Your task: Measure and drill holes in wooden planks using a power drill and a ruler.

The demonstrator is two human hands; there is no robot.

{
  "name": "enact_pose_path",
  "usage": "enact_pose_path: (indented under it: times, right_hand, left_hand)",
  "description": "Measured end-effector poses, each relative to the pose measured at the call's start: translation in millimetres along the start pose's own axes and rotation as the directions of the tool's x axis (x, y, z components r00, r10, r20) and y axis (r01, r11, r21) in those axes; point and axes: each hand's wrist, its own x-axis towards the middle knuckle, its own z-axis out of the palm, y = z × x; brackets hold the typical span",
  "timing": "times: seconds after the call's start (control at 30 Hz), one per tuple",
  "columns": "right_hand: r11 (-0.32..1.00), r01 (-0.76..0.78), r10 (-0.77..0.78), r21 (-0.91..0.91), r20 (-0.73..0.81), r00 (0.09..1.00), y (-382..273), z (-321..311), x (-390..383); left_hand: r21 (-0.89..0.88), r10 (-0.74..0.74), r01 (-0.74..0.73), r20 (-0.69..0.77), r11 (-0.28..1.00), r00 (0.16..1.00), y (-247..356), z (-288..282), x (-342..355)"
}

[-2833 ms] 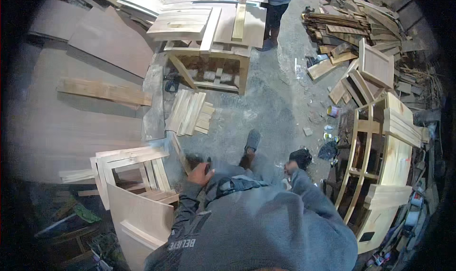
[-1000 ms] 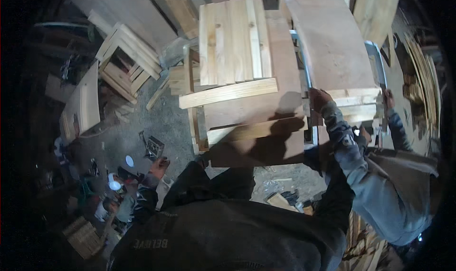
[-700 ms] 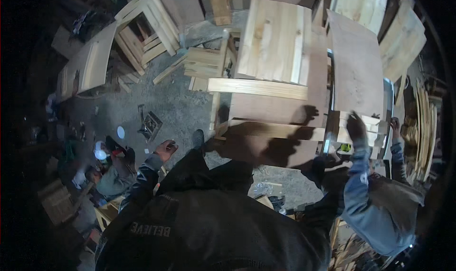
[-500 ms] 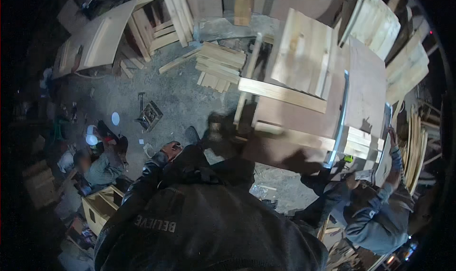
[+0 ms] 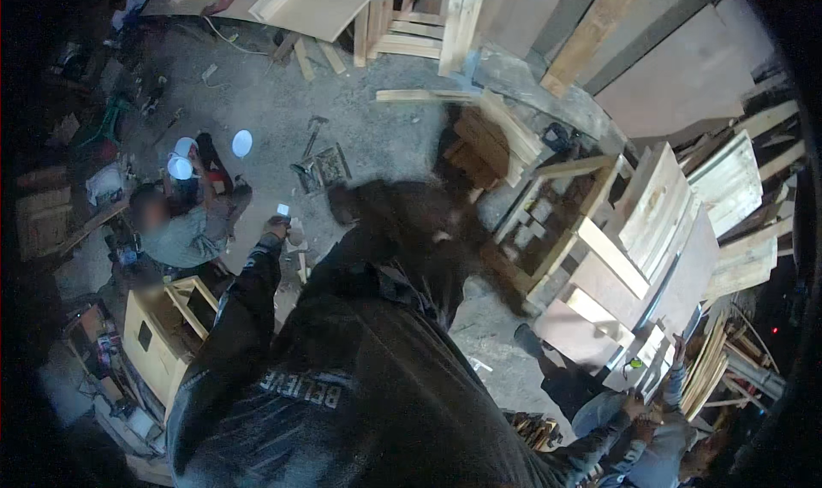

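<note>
Head view: the look has swung to the left over the last second. The bench (image 5: 578,166), which stood straight ahead, now sits to the right, its open frame in sight under the top. The boards (image 5: 658,195) lie stacked on its far side, with one loose plank (image 5: 612,259) across the near end of the stack, much as they did before the turn.

The left hand (image 5: 276,224) reaches further out from the body than it did half a second ago. It is just beside a small white square (image 5: 282,210) on the floor, seemingly apart from it; the hand is too dark and small to tell whether it is clenched, loose or holding something.

At the end of the dark right sleeve, the right hand (image 5: 634,405) shows low on the right, close against the co-worker (image 5: 664,437). Arms overlap there, so I cannot tell whether it grasps anything. A yellow-green tool (image 5: 634,364) lies near it, by the bench.

For the work, the turn seems to leave the boards well away from the left hand, with only the right hand near the bench. A wooden box (image 5: 150,342) stands off to the left.
</note>
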Motion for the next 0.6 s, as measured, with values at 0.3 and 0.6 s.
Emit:
enact_pose_path:
  times: [0.3,0.6]
  right_hand:
    - [0.868,-0.18,-0.21,0.462,0.672,0.71,-493.1,316.3,-142.4]
    - [0.527,-0.269,-0.841,0.806,0.448,-0.304,-785.2,442.5,-259.6]
  left_hand:
    - [-0.362,0.356,-0.253,0.255,0.897,0.899,-101.5,-11.7,15.5]
    - [0.387,0.789,-0.703,-0.441,0.597,0.427,214.7,-114.7,-116.3]
